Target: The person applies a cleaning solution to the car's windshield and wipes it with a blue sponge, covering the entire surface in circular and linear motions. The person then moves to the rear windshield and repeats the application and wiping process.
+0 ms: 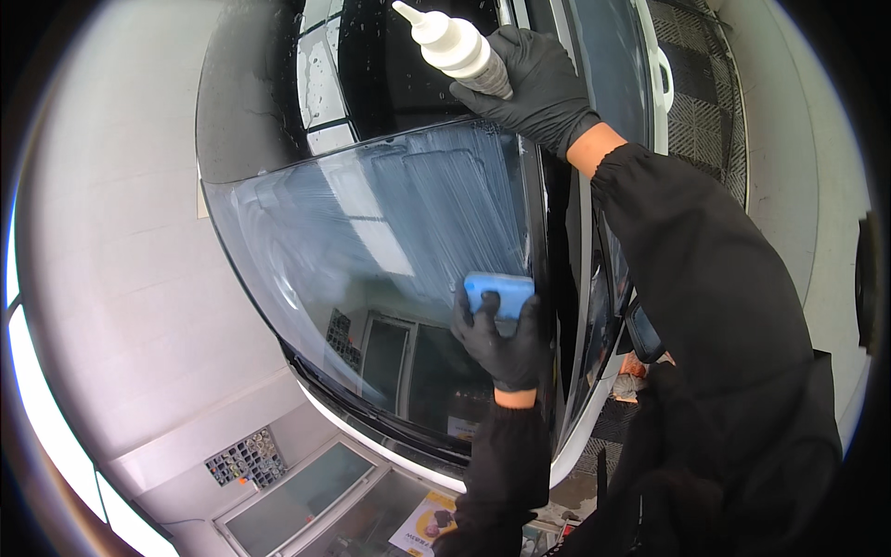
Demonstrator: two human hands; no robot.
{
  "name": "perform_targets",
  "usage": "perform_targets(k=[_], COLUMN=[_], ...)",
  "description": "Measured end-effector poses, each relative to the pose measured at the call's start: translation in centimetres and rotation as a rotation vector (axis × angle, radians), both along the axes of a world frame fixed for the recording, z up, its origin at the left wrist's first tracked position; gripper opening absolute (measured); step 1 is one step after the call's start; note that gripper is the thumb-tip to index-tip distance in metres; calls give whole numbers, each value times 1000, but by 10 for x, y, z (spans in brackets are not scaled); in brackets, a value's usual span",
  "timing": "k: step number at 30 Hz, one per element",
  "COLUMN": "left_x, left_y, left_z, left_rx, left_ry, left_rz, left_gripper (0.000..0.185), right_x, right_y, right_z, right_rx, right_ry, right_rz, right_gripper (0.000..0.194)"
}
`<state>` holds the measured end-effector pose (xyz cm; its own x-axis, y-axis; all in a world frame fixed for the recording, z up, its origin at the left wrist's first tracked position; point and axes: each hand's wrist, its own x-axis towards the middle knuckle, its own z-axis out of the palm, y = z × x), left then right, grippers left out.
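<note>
My left hand (pixel 495 344), in a black glove, presses a blue sponge (pixel 501 294) against the windshield (pixel 313 244) of a white car, close to the pillar (pixel 550 292) at its right side. Whitish streaks and haze cover much of the glass above and left of the sponge; lower down, the glass reflects the room more clearly. Also gloved in black, my right hand (pixel 539 87) grips a white squeeze bottle (pixel 456 49) over the front of the black roof (pixel 397 69). The bottle tilts with its pointed nozzle toward the upper left. Water drops dot the roof.
Wiper arms (pixel 369 411) lie along the windshield's base. A side mirror (pixel 644 331) sticks out below my right arm. Dark grid floor tiles (pixel 699 111) run beside the car. Beyond the hood are a glazed door (pixel 299 501), a wall rack (pixel 245 457) and a poster (pixel 426 523) bearing writing.
</note>
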<state>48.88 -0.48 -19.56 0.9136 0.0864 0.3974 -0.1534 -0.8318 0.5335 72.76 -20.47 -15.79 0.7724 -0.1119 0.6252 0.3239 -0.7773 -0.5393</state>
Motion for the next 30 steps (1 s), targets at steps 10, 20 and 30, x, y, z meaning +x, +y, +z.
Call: perform_targets(k=[10,20,30], left_x=[178,-7,-14], left_y=[-84,-1,8], left_z=[47,-6,-10], left_rx=[7,34,73], left_ry=[-154,7,1], left_rz=[-52,-7,17], left_gripper=[52,62,63], right_x=[-2,0,-2], right_y=[-14,-7,6], right_z=[10,6,4], right_rx=[118,125,179], right_ry=[-135,-124,-129], right_rz=[45,114,144], right_gripper=[44,42,37])
